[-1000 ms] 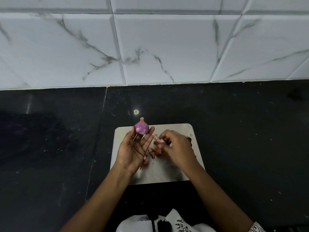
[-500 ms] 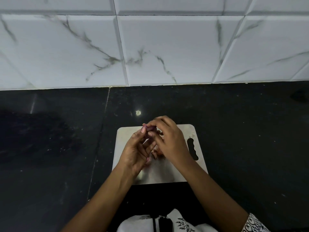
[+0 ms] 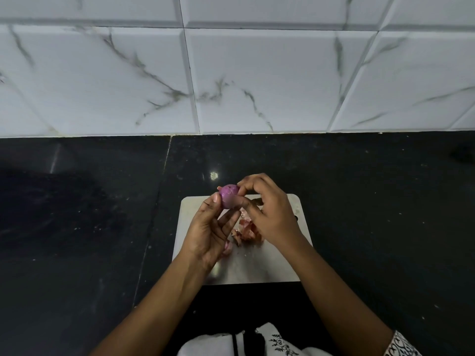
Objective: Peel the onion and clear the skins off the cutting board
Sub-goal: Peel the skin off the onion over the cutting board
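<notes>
A small purple onion (image 3: 228, 196) is held up above the far edge of a light grey cutting board (image 3: 267, 265). My left hand (image 3: 210, 227) grips it from the left between thumb and fingertips. My right hand (image 3: 267, 211) pinches the onion's right side with thumb and forefinger. A small heap of reddish-brown onion skins (image 3: 246, 231) lies on the board between my two hands, and one pink scrap (image 3: 227, 249) lies by my left palm. Part of the board is hidden under my hands.
The board sits on a black stone counter (image 3: 372, 214) with a seam running down on the left. A white marble-look tiled wall (image 3: 231, 73) rises behind the counter. White printed cloth (image 3: 257, 343) shows at the bottom edge.
My right hand left the skins on the board and came up to the onion. Both hands now hold it, and its purple side faces the camera.
</notes>
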Available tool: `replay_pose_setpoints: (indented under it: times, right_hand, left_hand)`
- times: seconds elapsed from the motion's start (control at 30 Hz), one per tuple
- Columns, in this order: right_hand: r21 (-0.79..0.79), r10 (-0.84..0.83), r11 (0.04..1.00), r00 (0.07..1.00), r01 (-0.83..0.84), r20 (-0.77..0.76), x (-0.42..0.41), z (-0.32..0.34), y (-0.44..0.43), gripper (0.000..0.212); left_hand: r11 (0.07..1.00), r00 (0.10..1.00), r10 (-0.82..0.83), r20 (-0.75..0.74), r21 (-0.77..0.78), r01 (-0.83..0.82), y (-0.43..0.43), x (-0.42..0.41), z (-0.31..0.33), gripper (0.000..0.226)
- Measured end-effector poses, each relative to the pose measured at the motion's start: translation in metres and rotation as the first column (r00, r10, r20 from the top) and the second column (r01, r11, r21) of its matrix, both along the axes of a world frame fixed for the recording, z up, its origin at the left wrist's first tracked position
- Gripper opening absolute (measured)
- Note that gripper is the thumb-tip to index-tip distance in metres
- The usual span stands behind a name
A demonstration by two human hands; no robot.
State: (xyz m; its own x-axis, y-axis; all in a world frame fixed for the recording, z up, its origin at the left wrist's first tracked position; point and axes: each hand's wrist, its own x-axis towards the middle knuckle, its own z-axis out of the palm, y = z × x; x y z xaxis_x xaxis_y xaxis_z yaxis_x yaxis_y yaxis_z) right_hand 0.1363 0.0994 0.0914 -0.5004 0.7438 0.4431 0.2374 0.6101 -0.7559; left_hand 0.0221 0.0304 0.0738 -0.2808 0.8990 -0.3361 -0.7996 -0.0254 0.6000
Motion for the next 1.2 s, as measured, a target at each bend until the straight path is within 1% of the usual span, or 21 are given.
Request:
replay_pose_setpoints:
  times: [0.07, 0.13, 0.23, 0.27, 0.33, 0.4, 0.47, 0.5, 0.6, 0.63, 0.67, 0.73, 0.8, 0.83, 0.93, 0.97, 1.03, 1.1, 1.2]
  right_hand:
    - [0.003, -0.015, 1.0, 0.999, 0.015, -0.03, 0.003, 0.001, -0.001, 0.007]
    - [0.045, -0.009, 0.999, 1.0, 0.01, -0.023, 0.005, 0.002, -0.003, 0.009]
    - [0.146, -0.002, 0.989, 0.993, -0.016, 0.122, 0.006, 0.003, -0.003, 0.022]
    - [0.191, -0.014, 0.981, 0.988, -0.015, 0.153, 0.006, 0.002, -0.003, 0.023]
    - [0.256, -0.034, 0.967, 0.988, -0.005, 0.151, 0.007, 0.003, -0.002, 0.02]
    - [0.28, -0.045, 0.96, 0.993, 0.011, 0.113, 0.009, 0.002, -0.003, 0.014]
    - [0.269, -0.05, 0.963, 0.992, 0.018, 0.112, 0.011, 0.001, -0.003, 0.008]
    - [0.249, -0.053, 0.968, 0.988, 0.015, 0.144, 0.013, 0.0, -0.002, 0.006]
    - [0.135, -0.061, 0.991, 0.929, 0.013, 0.365, 0.02, -0.004, 0.005, 0.005]
    - [0.088, -0.057, 0.996, 0.912, 0.023, 0.407, 0.022, -0.006, 0.007, 0.006]
    - [0.045, -0.054, 0.998, 0.915, 0.039, 0.4, 0.025, -0.007, 0.008, 0.009]
    - [0.0, -0.054, 0.998, 0.95, 0.057, 0.308, 0.027, -0.006, 0.005, 0.018]
    - [0.015, -0.035, 0.999, 0.969, 0.032, 0.244, 0.024, 0.001, 0.002, 0.025]
    - [0.029, -0.022, 0.999, 0.975, 0.016, 0.223, 0.022, 0.004, 0.0, 0.025]
    - [0.075, -0.016, 0.997, 0.984, 0.003, 0.178, 0.016, 0.015, 0.001, 0.014]
    - [0.076, -0.006, 0.997, 0.983, -0.008, 0.182, 0.015, 0.017, 0.003, 0.014]
    - [0.058, 0.062, 0.995, 0.968, -0.078, 0.245, 0.014, 0.018, 0.006, 0.022]
    - [0.104, 0.102, 0.984, 0.934, -0.146, 0.344, 0.013, 0.015, 0.009, 0.028]
    - [0.16, 0.096, 0.973, 0.917, -0.169, 0.387, 0.012, 0.013, 0.011, 0.026]
  left_hand:
    - [1.0, 1.0, -0.004, -0.004, -0.003, 0.004, 0.001, 0.001, 0.002, 0.023]
    - [1.0, 1.0, -0.019, 0.002, -0.014, 0.019, 0.001, 0.002, 0.004, 0.024]
    - [0.999, 0.999, -0.033, 0.024, -0.023, 0.033, 0.001, 0.005, 0.005, 0.028]
    - [0.999, 0.999, -0.032, 0.026, -0.025, 0.033, 0.001, 0.006, 0.005, 0.028]
    - [0.999, 0.999, -0.037, 0.008, -0.03, 0.037, 0.0, 0.008, 0.005, 0.03]
    - [0.998, 0.998, -0.054, -0.011, -0.043, 0.054, -0.002, 0.009, 0.004, 0.026]
    - [0.996, 0.998, -0.059, -0.009, -0.06, 0.058, -0.004, 0.011, 0.005, 0.023]
    - [0.996, 0.999, -0.053, -0.002, -0.07, 0.052, -0.004, 0.012, 0.006, 0.025]
    - [0.993, 0.999, -0.023, 0.028, -0.115, 0.026, -0.004, 0.013, 0.007, 0.036]
    - [0.99, 0.999, -0.012, 0.035, -0.137, 0.017, -0.004, 0.012, 0.007, 0.039]
    - [0.988, 0.999, -0.007, 0.034, -0.157, 0.013, -0.004, 0.011, 0.007, 0.042]
    - [0.985, 1.0, -0.006, 0.018, -0.173, 0.009, -0.004, 0.01, 0.006, 0.043]
    - [0.984, 1.0, -0.009, -0.002, -0.18, 0.009, -0.003, 0.009, 0.007, 0.042]
    - [0.983, 1.0, -0.016, -0.015, -0.186, 0.013, -0.002, 0.009, 0.007, 0.042]
    - [0.98, 0.999, -0.041, -0.035, -0.196, 0.034, -0.001, 0.011, 0.009, 0.039]
    - [0.98, 0.998, -0.045, -0.036, -0.197, 0.037, 0.0, 0.011, 0.01, 0.038]
    - [0.98, 0.999, -0.041, -0.036, -0.196, 0.033, 0.0, 0.011, 0.01, 0.033]
    - [0.98, 0.998, -0.042, -0.048, -0.199, 0.032, 0.001, 0.01, 0.009, 0.033]
    - [0.977, 0.995, -0.062, -0.077, -0.21, 0.044, 0.0, 0.01, 0.007, 0.035]
